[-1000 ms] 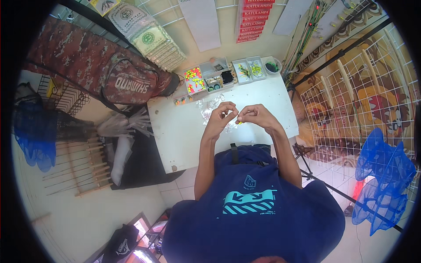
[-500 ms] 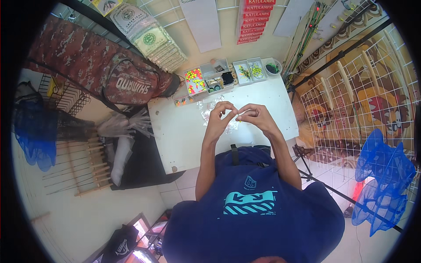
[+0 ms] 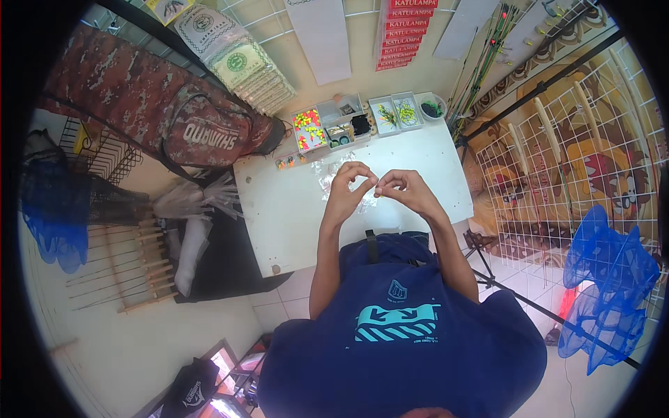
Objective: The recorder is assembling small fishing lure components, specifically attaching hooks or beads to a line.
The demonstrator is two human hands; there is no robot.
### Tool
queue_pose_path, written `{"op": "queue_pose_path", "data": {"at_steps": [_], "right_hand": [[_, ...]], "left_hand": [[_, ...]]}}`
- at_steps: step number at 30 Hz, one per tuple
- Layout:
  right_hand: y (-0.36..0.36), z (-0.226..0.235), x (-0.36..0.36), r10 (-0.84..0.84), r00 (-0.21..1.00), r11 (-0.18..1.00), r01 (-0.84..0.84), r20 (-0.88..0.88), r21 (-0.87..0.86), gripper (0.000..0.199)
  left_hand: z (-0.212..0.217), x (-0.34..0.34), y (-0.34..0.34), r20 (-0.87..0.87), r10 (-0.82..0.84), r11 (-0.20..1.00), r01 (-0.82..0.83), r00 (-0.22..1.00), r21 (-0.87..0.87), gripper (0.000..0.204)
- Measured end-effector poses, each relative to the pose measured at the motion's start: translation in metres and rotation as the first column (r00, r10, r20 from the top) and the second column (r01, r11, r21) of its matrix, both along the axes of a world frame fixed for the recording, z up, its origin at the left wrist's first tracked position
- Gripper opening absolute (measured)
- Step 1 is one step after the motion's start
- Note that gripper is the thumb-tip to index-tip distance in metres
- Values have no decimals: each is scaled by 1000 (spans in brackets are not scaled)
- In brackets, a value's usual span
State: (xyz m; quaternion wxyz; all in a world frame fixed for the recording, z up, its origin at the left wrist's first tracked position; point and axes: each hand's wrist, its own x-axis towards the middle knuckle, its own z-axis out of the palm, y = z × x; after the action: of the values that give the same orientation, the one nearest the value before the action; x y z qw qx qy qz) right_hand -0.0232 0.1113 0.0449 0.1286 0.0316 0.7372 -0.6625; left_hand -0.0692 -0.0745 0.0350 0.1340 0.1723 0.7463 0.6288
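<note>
My left hand and my right hand meet above the white table, thumb and forefinger pinched in each. Their fingertips almost touch. Whatever lies between them is too small to make out; only a tiny yellowish speck shows under the right fingertips. Beneath and behind the left hand, small clear plastic bags lie on the tabletop, partly hidden by it. A few little orange-and-green pieces stand farther left.
Along the table's back edge sit a box of yellow and red pieces, a divided tray with black bits, a box of green-yellow pieces and a round bowl. A camouflage rod bag leans at left; blue nets hang right.
The right hand's fingers have curled slightly, and its fingertips have come a little nearer the left ones. Otherwise both hands keep their place.
</note>
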Motion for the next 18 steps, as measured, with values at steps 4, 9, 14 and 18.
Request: {"op": "queue_pose_path", "data": {"at_steps": [4, 9, 14, 18], "right_hand": [[0, 9, 0, 50, 998, 998, -52, 45, 46, 18], [0, 16, 1, 41, 995, 998, -37, 87, -46, 18], [7, -3, 0, 110, 989, 983, -94, 94, -160, 18], [9, -5, 1, 107, 980, 953, -54, 165, -298, 17]], "left_hand": [[-3, 1, 0, -3, -21, 1000, 21, 1000, -23, 11], [-6, 1, 0, 6, -19, 999, 19, 1000, -25, 12], [1, -2, -1, 33, -93, 995, 94, 995, -14, 12], [1, 0, -1, 120, -107, 993, 101, 987, 55, 12]]}}
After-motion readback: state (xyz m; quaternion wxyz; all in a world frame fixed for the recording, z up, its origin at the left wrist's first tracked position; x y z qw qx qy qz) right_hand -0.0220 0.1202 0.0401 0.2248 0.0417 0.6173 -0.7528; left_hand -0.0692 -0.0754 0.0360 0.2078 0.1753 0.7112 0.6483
